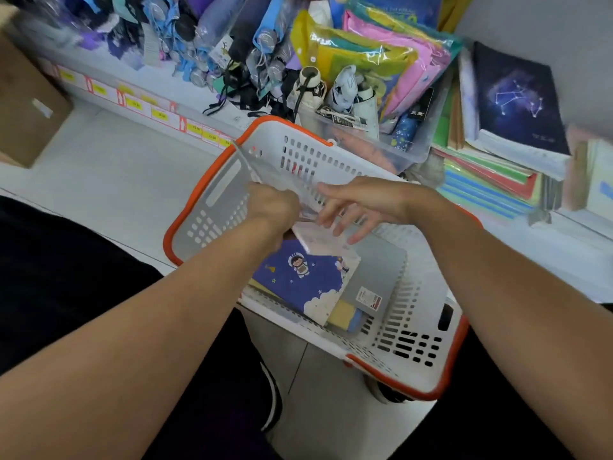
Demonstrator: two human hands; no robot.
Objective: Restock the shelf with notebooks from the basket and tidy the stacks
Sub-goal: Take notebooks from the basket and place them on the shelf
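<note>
A white basket with an orange rim (205,194) sits in front of me, tilted against the shelf. Inside lie a blue astronaut notebook (298,280), a grey notebook (374,270), a yellow one (345,315) and a white one (323,242). My left hand (272,207) grips a thin grey notebook (265,171) that is blurred and raised over the basket's far end. My right hand (358,204) reaches in with its fingers spread, fingertips at the white notebook. On the shelf to the right, a dark constellation notebook (517,97) tops a stack of coloured notebooks (481,180).
Folded umbrellas (232,44) and a clear bin (381,151) of packaged goods crowd the shelf behind the basket. Price tags (159,114) line the shelf edge. A cardboard box (26,104) stands on the floor at the left. My knees and a shoe are below.
</note>
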